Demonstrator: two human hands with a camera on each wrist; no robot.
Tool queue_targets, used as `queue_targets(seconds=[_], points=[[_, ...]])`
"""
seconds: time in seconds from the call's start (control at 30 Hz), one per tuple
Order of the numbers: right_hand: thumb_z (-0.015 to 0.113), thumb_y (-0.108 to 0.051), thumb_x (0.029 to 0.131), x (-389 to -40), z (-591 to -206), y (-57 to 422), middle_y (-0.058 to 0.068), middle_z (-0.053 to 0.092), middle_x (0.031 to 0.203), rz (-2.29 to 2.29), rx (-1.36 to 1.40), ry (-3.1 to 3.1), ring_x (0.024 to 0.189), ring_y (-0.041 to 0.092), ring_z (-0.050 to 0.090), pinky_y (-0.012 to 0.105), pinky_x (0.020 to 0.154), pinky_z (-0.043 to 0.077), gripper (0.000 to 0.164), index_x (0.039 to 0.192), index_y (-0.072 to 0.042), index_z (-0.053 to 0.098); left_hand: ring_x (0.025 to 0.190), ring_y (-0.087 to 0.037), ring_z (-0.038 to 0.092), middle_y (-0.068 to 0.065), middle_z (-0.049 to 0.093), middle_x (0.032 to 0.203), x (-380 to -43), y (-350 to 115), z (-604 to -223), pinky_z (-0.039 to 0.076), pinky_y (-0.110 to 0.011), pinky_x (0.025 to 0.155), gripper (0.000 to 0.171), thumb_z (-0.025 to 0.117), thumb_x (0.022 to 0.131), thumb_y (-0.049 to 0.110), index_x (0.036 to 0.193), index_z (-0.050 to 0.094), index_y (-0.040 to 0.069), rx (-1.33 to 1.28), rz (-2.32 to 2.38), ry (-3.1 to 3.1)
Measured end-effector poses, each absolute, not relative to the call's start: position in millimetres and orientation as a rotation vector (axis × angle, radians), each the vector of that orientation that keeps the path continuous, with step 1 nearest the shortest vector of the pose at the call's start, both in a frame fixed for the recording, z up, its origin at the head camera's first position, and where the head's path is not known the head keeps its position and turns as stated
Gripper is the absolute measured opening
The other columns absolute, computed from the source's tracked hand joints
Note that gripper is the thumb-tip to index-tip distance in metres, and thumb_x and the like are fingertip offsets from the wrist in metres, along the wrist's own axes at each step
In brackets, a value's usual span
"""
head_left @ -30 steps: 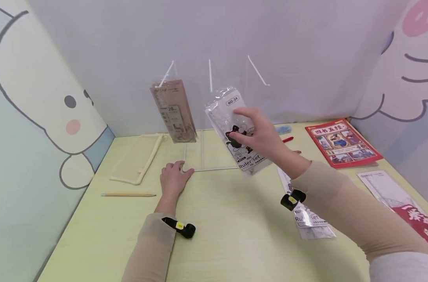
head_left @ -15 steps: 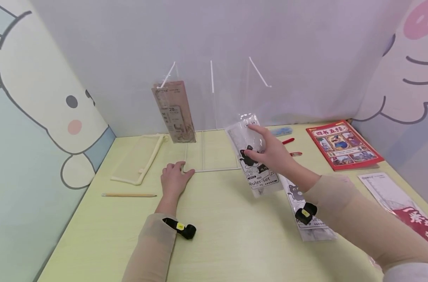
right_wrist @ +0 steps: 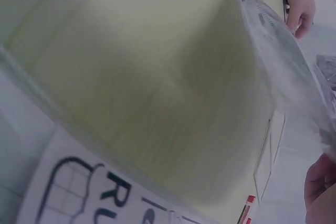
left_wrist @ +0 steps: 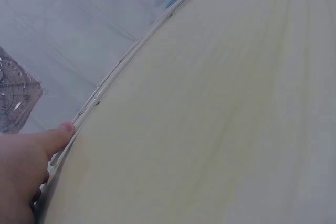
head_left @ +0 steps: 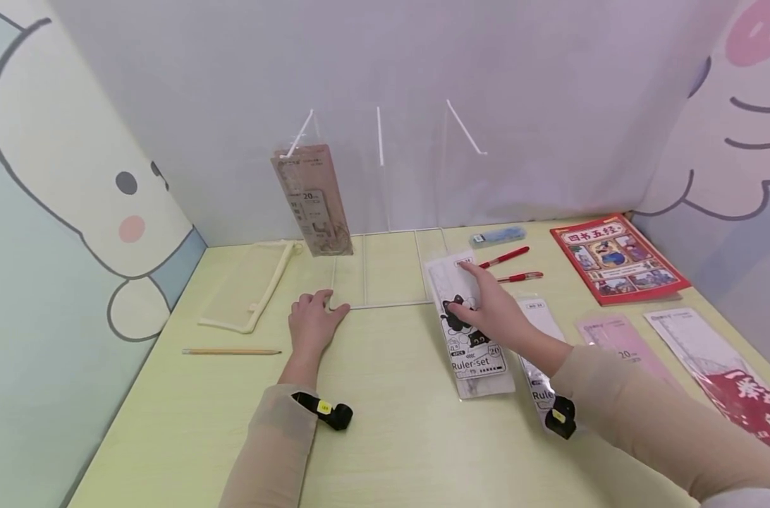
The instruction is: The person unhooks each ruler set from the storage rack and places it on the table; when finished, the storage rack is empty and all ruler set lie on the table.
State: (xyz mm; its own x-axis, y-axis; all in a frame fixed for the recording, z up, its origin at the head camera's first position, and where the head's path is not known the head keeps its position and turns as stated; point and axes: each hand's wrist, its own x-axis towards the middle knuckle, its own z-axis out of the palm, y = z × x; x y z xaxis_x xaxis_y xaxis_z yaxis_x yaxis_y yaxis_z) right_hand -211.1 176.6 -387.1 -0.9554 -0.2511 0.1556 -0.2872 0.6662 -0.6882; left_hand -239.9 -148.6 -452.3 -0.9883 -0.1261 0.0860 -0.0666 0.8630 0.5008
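In the head view, the left hand (head_left: 315, 321) conceals a corner of the white wire rack (head_left: 391, 305). The right hand (head_left: 499, 314) covers part of the held Ruler-set pack (head_left: 467, 346); the right sleeve (head_left: 639, 409) overlaps the lying Ruler-set pack (head_left: 537, 384) and the pink pack (head_left: 626, 339). Fine print on the brown hanging pack (head_left: 315, 201) is illegible. In the right wrist view, the held pack is blurred.
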Motion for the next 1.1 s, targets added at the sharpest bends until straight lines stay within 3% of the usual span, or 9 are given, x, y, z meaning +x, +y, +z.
queue_targets(seconds=[0.1,0.33,0.47,0.57,0.67,0.73,0.83,1.1], points=[[0.071,-0.026,0.084,-208,-392,179,0.022,0.028,0.145,1.224,0.43,-2.863,0.12,0.035,0.042,0.051,0.098,0.036,0.082,0.147,-0.01,0.022,0.107,-0.036,0.041,-0.015,0.05,0.118,-239,-149,-453,0.032,-0.05,0.091,0.061,0.058,0.086,0.053,0.131,0.053,0.012,0.154,-0.787,-2.924],[0.07,-0.021,0.084,-203,-398,190,0.025,0.019,0.148,1.308,0.506,-2.978,0.133,0.042,0.024,0.055,0.106,0.021,0.085,0.148,-0.006,0.016,0.107,-0.036,0.041,-0.016,0.05,0.117,-239,-149,-452,0.032,-0.05,0.09,0.061,0.058,0.087,0.053,0.131,0.053,0.011,0.154,-0.793,-2.925],[0.071,-0.023,0.083,-200,-400,199,0.027,0.018,0.147,1.275,0.578,-3.053,0.133,0.043,0.022,0.056,0.106,0.02,0.089,0.148,-0.004,0.014,0.107,-0.036,0.042,-0.016,0.05,0.117,-239,-149,-452,0.033,-0.051,0.09,0.061,0.058,0.087,0.053,0.131,0.053,0.011,0.157,-0.787,-2.924],[0.072,-0.03,0.082,-193,-400,204,0.027,0.026,0.14,1.103,0.575,-3.173,0.122,0.041,0.039,0.053,0.1,0.033,0.091,0.148,-0.005,0.016,0.108,-0.036,0.042,-0.017,0.05,0.12,-239,-149,-451,0.033,-0.051,0.09,0.061,0.058,0.086,0.053,0.13,0.054,0.011,0.15,-0.794,-2.92],[0.073,-0.038,0.079,-185,-398,206,0.024,0.035,0.126,0.886,0.565,-3.278,0.095,0.029,0.053,0.043,0.08,0.047,0.093,0.148,-0.005,0.02,0.108,-0.037,0.042,-0.018,0.049,0.122,-239,-148,-450,0.033,-0.052,0.09,0.061,0.058,0.086,0.053,0.13,0.054,0.01,0.139,-0.795,-2.919],[0.074,-0.041,0.078,-181,-397,206,0.021,0.037,0.116,0.795,0.557,-3.308,0.079,0.022,0.051,0.035,0.066,0.046,0.093,0.147,-0.004,0.024,0.108,-0.037,0.042,-0.019,0.049,0.122,-239,-148,-450,0.033,-0.052,0.09,0.061,0.058,0.087,0.052,0.13,0.054,0.011,0.136,-0.792,-2.92],[0.074,-0.045,0.077,-177,-396,205,0.02,0.039,0.108,0.737,0.532,-3.323,0.069,0.02,0.048,0.031,0.057,0.041,0.094,0.146,-0.002,0.026,0.107,-0.036,0.042,-0.018,0.049,0.122,-239,-147,-449,0.034,-0.051,0.089,0.061,0.058,0.087,0.053,0.13,0.054,0.011,0.141,-0.781,-2.923],[0.07,-0.058,0.074,-174,-398,202,0.022,0.043,0.107,0.617,0.465,-3.382,0.07,0.021,0.048,0.031,0.053,0.039,0.097,0.146,-0.006,0.03,0.108,-0.037,0.042,-0.018,0.048,0.123,-238,-148,-448,0.033,-0.052,0.089,0.06,0.058,0.087,0.053,0.131,0.053,0.011,0.143,-0.785,-2.927]])
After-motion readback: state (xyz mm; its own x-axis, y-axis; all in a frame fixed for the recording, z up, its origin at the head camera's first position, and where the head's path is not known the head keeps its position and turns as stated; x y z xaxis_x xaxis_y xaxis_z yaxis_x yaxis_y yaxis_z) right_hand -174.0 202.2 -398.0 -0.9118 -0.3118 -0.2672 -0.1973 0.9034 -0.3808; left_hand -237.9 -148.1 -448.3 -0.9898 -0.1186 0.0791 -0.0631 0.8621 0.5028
